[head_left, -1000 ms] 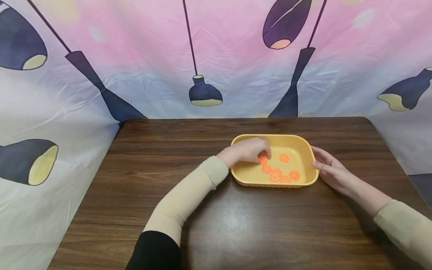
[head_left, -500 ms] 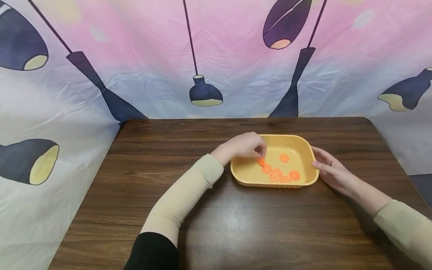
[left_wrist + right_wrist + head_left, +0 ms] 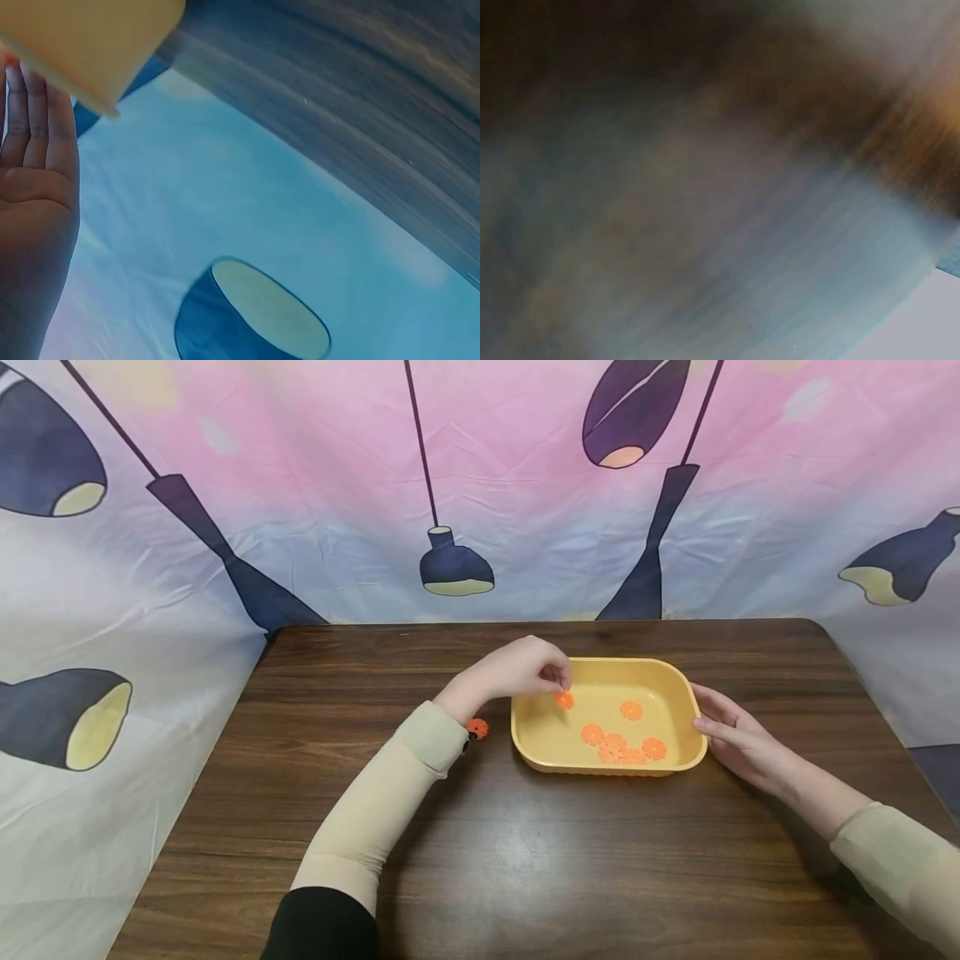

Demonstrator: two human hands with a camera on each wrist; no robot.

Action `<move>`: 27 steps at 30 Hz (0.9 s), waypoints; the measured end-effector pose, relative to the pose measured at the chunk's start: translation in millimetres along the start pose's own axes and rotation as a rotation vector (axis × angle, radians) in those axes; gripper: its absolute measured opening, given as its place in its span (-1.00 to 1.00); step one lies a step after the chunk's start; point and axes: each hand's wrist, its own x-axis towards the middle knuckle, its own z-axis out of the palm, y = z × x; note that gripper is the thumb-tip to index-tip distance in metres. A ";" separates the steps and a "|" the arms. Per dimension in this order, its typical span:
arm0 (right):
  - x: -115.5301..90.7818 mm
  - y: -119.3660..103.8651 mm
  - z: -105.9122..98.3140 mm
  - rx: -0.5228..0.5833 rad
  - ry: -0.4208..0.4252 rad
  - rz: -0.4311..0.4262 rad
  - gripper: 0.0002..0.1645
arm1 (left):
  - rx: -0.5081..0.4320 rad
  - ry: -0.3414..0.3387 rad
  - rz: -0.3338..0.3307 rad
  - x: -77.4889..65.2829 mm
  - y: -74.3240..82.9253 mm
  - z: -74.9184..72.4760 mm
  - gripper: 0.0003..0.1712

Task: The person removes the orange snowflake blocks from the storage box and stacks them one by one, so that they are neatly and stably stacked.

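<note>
In the head view my left hand (image 3: 517, 668) pinches an orange flower-shaped disc (image 3: 564, 699) over the left part of a yellow plastic tub (image 3: 528, 752). Several like discs (image 3: 612, 748) lie flat in the tub, most of them bunched near its front side. My right hand (image 3: 738, 739) grips the tub's right end, thumb at the rim. In the left wrist view the left hand (image 3: 37, 172) reaches up beside the tub (image 3: 97, 45), and a bit of orange shows at its fingertips. The right wrist view is too blurred to make out the hand.
Another orange disc (image 3: 477, 728), with something small and black beside it, shows on the brown wooden table (image 3: 525, 860) next to the left sleeve, which partly hides it. Behind the table hangs a cloth (image 3: 360, 485) printed with lamps.
The left hand has lifted a disc from the tub floor and moved up and left with it. The disc beside the left sleeve has come into view. The right hand has stayed put.
</note>
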 end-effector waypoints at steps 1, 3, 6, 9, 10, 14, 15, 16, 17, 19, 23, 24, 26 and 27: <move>0.0 -0.1 0.1 0.000 0.001 0.001 -0.42 | -0.017 0.010 -0.002 -3.1 -1.0 -2.5 -0.95; 0.1 -0.3 0.3 -0.003 0.002 0.004 -0.42 | -0.047 0.030 -0.003 -9.7 -3.3 -7.2 -0.96; 0.3 -0.5 0.5 -0.001 0.002 0.006 -0.42 | -0.088 0.058 -0.003 -19.9 -7.6 -13.2 -0.96; 0.5 -0.5 0.1 -0.005 -0.005 0.002 -0.41 | -0.119 0.083 -0.005 -30.2 -12.9 -16.8 -0.96; 0.6 -0.4 0.0 -0.007 -0.010 -0.002 -0.41 | -0.129 0.091 -0.008 -33.5 -14.4 -17.5 -0.96; 1.0 -0.4 -0.5 -0.011 -0.027 -0.015 -0.40 | -0.161 0.106 -0.023 -47.5 -20.7 -19.6 -0.94; 1.1 -0.5 -0.4 -0.010 -0.028 -0.016 -0.40 | -0.170 0.108 -0.030 -51.1 -22.1 -20.2 -0.94; 1.2 -0.5 -0.3 -0.008 -0.029 -0.017 -0.40 | -0.176 0.110 -0.037 -54.5 -23.6 -21.0 -0.94; 1.2 -0.6 -0.3 -0.007 -0.029 -0.017 -0.40 | -0.184 0.112 -0.043 -57.9 -25.7 -21.7 -0.94; 1.2 -0.6 -0.2 -0.005 -0.027 -0.016 -0.40 | -0.199 0.116 -0.052 -64.5 -29.5 -23.2 -0.93; 0.7 -0.7 -0.1 -0.013 -0.021 -0.012 -0.40 | -0.219 0.114 -0.081 -76.9 -37.1 -26.2 -0.92; 0.5 -0.8 0.0 -0.016 -0.020 -0.011 -0.40 | -0.220 0.109 -0.091 -79.9 -38.7 -26.6 -0.92; 0.2 -1.0 0.1 -0.022 -0.017 -0.007 -0.40 | -0.224 0.096 -0.117 -85.6 -41.8 -26.7 -0.91; 0.1 -1.1 0.1 -0.023 -0.016 -0.005 -0.40 | -0.227 0.088 -0.131 -87.9 -43.7 -26.2 -0.91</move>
